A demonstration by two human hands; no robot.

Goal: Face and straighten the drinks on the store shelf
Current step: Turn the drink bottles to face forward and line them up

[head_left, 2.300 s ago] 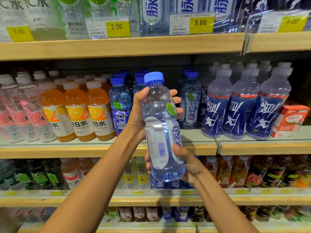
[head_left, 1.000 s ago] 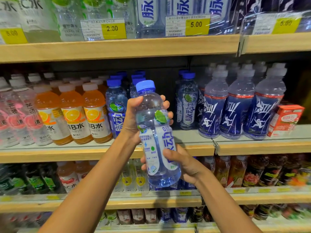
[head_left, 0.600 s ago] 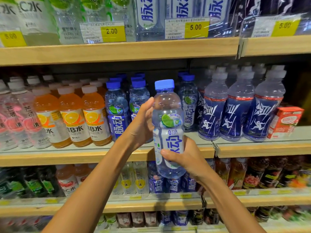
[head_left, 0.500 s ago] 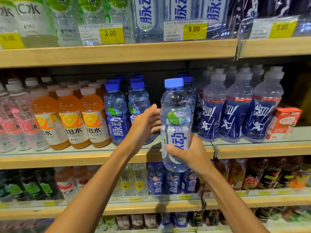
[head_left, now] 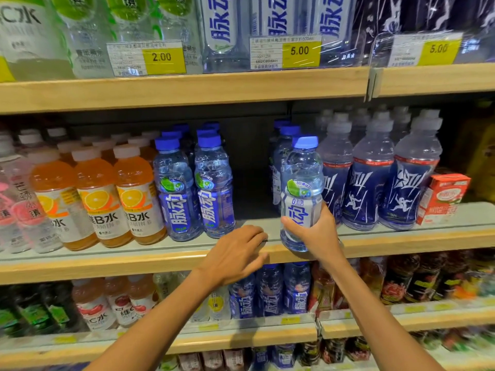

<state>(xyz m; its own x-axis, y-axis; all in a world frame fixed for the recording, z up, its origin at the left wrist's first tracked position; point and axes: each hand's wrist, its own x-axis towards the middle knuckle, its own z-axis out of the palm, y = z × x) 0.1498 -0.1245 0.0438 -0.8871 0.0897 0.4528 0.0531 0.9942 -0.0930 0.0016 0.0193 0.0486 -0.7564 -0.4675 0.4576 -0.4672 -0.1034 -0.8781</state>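
The right hand (head_left: 318, 236) holds the bottom of a blue-cap drink bottle (head_left: 301, 183) in its fingers. The label faces out so shoppers can read it, at the front edge of the shelf (head_left: 401, 242). At 9 o'clock the left hand (head_left: 235, 253) rests there, fingers loose and empty.

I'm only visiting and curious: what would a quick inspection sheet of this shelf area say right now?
Surface: middle shelf, grey top, wooden front edge, a gap in the front row.
Job's things: blue-capped bottle, upright, label forward, base at the front edge; two matching bottles left of the gap.
Clutter: red carton beside the dark blue bottles.
Hands: right hand grips the blue-capped bottle low; left hand open by the shelf edge, holding nothing.
Cables: nothing seen.
Surroundings: orange drinks at left, price tags above, more drinks on the lower shelf.
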